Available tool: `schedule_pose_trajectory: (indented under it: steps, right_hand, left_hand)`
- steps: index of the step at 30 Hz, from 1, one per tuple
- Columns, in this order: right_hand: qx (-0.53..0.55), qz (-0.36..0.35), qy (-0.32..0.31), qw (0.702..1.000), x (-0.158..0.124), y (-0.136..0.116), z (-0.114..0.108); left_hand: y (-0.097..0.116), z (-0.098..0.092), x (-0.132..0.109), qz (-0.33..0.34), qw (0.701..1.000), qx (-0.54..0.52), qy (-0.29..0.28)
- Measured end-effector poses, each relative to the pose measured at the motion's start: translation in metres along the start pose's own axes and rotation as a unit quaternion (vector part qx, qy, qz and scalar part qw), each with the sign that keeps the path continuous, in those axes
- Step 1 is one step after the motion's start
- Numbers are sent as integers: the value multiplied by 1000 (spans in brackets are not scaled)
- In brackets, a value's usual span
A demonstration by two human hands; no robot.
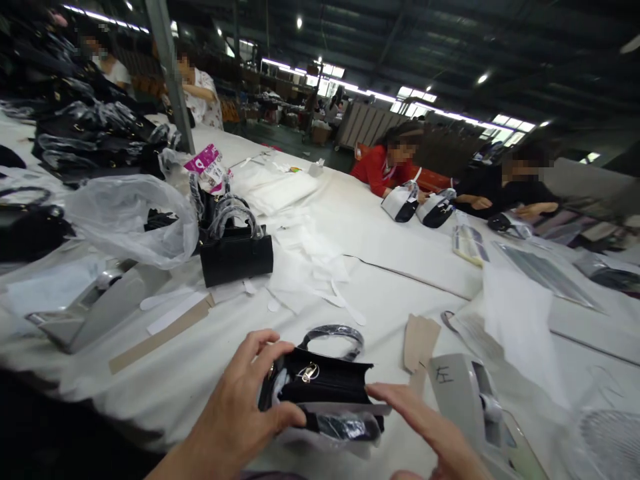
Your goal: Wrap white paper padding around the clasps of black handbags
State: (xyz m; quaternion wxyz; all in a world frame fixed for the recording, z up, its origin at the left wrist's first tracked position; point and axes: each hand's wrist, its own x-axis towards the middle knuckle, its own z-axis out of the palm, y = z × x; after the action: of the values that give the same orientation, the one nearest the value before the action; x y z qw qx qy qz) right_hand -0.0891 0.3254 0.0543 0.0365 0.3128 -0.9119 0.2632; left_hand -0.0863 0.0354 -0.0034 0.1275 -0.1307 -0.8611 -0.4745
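Note:
A small black handbag (pixel 335 383) lies with its mouth open toward me on the table, a gold zipper pull and loop showing inside. One wrapped handle (pixel 335 340) arches behind it; another lies under clear film along the front. My left hand (pixel 245 393) grips the bag's left end, its thumb at the front rim and its fingers at the back corner. On the right, my right hand (pixel 425 420) has its index finger stretched toward the bag's right edge, where a strip of white paper (pixel 350 407) sticks out. Its other fingers are partly hidden.
A grey tape dispenser (pixel 465 393) stands at right, another (pixel 95 307) at left. A black handbag (pixel 237 257), a plastic bag (pixel 135 220) and scattered paper (pixel 305 267) lie beyond. Black bags (pixel 95 127) are piled far left. Co-workers sit across the table (pixel 345 207).

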Motion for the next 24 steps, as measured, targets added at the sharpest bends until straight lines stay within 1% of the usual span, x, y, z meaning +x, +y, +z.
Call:
schedule_pose_trajectory:
  steps: [1, 2, 3, 4, 5, 6, 8, 9, 11, 13, 14, 16, 18, 20, 22, 24]
  right_hand:
    - [-5, -15, -1, 1000, -3, 1, 10]
    - [-7, -29, -1, 1000, -4, 1, 19]
    - [-5, -42, 3, 999, -3, 1, 28]
    - [1, -51, 5, 999, 0, 2, 34]
    - [9, -55, 8, 998, 2, 3, 39]
    - [21, -51, 10, 998, 4, 4, 42]
    - [56, -40, 10, 998, 8, 6, 44]
    - [76, -32, 8, 997, 9, 8, 43]
    - [112, -12, 0, 994, 10, 11, 41]
    - [140, 0, -11, 990, 11, 13, 39]
    - [148, 2, -14, 989, 11, 15, 40]
    - [145, -7, -9, 989, 10, 18, 42]
    - [120, -21, 13, 992, 6, 22, 46]
    - [95, -33, 38, 994, 0, 25, 50]
    - [78, -31, 49, 995, -5, 28, 54]
    - [68, -19, 46, 996, -10, 30, 57]
  left_hand:
    - [9, 3, 3, 86, 996, 32, 15]
    - [17, 8, 5, 168, 983, 65, 21]
    - [25, 13, 7, 236, 967, 96, 22]
    - [30, 19, 8, 285, 951, 118, 14]
    - [33, 24, 9, 308, 943, 127, -1]
    - [35, 29, 9, 305, 945, 116, -23]
    - [34, 32, 9, 248, 966, 38, -62]
    - [32, 31, 9, 208, 975, -11, -74]
    - [31, 26, 10, 135, 983, -86, -93]
    - [32, 20, 11, 109, 984, -99, -100]
    - [33, 18, 11, 116, 984, -85, -102]
    - [34, 16, 12, 155, 982, -44, -97]
    - [34, 17, 10, 202, 975, -13, -87]
    - [30, 19, 7, 235, 969, -5, -76]
    - [23, 21, 3, 243, 968, -13, -67]
    - [15, 23, -2, 233, 970, -33, -55]
